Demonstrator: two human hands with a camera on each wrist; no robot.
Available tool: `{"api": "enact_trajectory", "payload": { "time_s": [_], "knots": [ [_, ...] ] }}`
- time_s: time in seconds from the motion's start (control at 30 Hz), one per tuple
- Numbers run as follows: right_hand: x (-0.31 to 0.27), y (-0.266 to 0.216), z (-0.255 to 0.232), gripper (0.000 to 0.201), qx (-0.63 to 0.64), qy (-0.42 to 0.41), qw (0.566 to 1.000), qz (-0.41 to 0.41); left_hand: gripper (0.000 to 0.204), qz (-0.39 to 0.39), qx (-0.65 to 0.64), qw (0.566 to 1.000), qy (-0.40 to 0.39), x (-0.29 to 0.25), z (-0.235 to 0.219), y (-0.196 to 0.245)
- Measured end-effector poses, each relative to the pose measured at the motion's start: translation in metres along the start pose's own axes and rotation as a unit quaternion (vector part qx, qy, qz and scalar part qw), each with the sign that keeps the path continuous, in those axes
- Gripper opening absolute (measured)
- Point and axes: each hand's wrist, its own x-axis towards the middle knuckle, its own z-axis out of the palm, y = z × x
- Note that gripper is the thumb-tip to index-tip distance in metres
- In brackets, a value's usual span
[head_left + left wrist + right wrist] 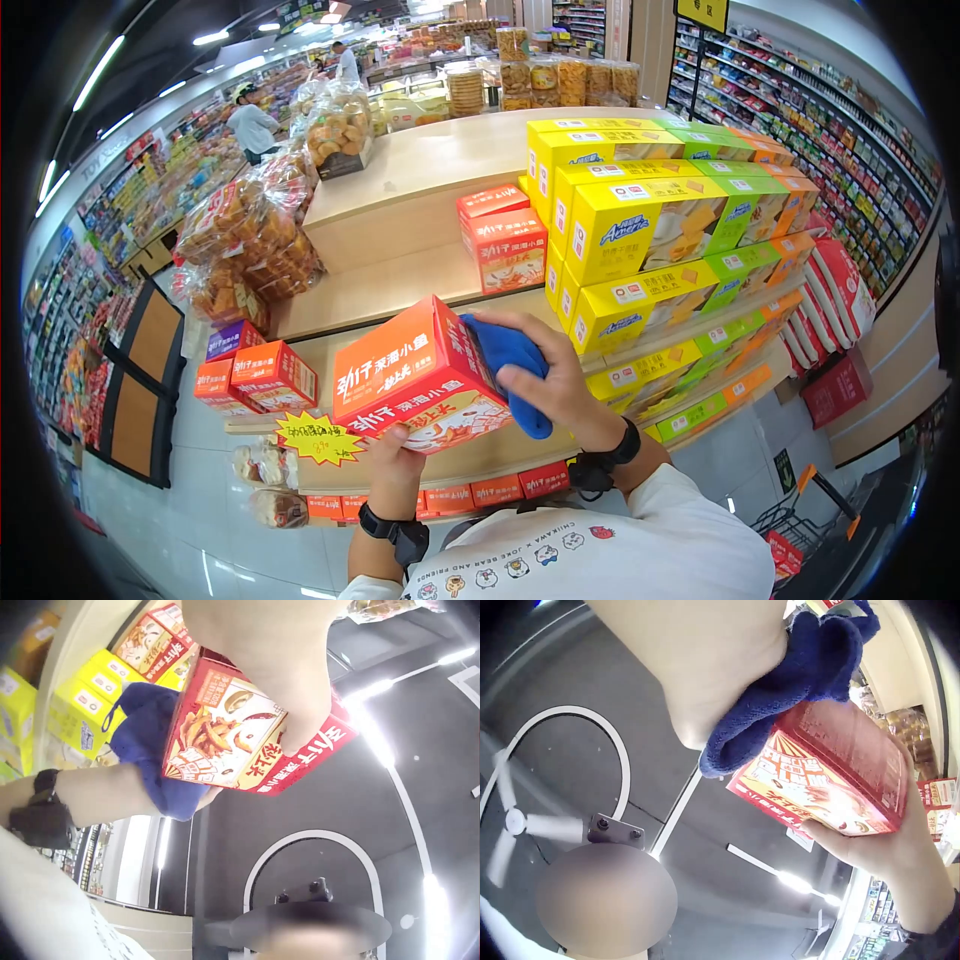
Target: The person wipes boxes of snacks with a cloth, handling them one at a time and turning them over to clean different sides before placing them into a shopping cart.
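My left hand (394, 466) grips a red-orange snack box (405, 365) at its lower edge, thumb on the front face, and the box is tilted above the display shelf. A blue cloth (527, 415) is in my right hand (560, 385), pressed against the right end of the box. From the left wrist view, the cloth (142, 742) bunches along one side of the box (225, 739). In the right wrist view, the cloth (780, 694) covers part of the box edge, and my left hand (870, 851) supports the opposite end.
Yellow biscuit boxes (620, 225) are stacked on the right of the wooden stand, beside more red boxes (508, 250). Bagged bread (245, 225) and several smaller boxes (275, 372) sit at left. A yellow price sign (318, 438) sticks out at the shelf front. A shopping basket (790, 525) stands lower right.
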Motion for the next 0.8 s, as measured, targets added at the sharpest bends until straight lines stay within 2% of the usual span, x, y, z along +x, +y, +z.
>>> {"api": "enact_trajectory", "payload": {
  "time_s": [0.07,0.1,0.2,0.27,0.3,0.4,0.47,0.53,0.57,0.67,0.73,0.8],
  "knots": [
    [-0.001,-0.003,0.002,0.041,0.053,0.042,0.998,0.022,0.067,-0.005,-0.016,1.0,0.001,-0.003,0.01,0.002],
    [-0.001,-0.008,0.006,0.034,0.038,0.064,0.997,0.005,0.067,-0.004,-0.022,1.0,0.005,-0.004,0.014,0.002],
    [-0.005,-0.009,0.01,0.037,0.016,0.102,0.994,-0.029,0.064,-0.013,-0.061,0.998,0.029,-0.004,0.025,0.001],
    [-0.008,-0.007,0.021,0.036,-0.06,0.158,0.977,-0.127,0.063,-0.035,-0.111,0.991,0.061,0.003,0.039,0.003],
    [-0.011,-0.006,0.028,0.036,-0.098,0.185,0.962,-0.175,0.064,-0.084,-0.158,0.981,0.079,0.005,0.049,0.008],
    [-0.019,0.013,0.041,0.034,-0.298,0.141,0.876,-0.353,0.066,-0.163,-0.241,0.951,0.107,0.005,0.057,0.009],
    [-0.027,0.028,0.054,0.029,-0.377,0.129,0.812,-0.426,0.07,-0.183,-0.263,0.943,0.088,0.005,0.051,0.009],
    [-0.033,0.044,0.061,0.028,-0.386,0.081,0.799,-0.453,0.073,-0.201,-0.265,0.942,0.048,0.007,0.042,0.013],
    [-0.037,0.056,0.065,0.028,-0.38,0.083,0.797,-0.462,0.073,-0.188,-0.202,0.958,0.078,0.01,0.047,0.019],
    [-0.039,0.073,0.07,0.027,-0.375,0.084,0.781,-0.492,0.072,-0.152,-0.205,0.965,0.063,0.008,0.043,0.026],
    [-0.035,0.071,0.067,0.026,-0.383,0.081,0.764,-0.513,0.072,-0.155,-0.202,0.965,0.06,0.007,0.041,0.026],
    [-0.028,0.055,0.06,0.027,-0.384,0.064,0.788,-0.477,0.073,-0.164,-0.214,0.961,0.06,0.003,0.039,0.023]
  ]
}}
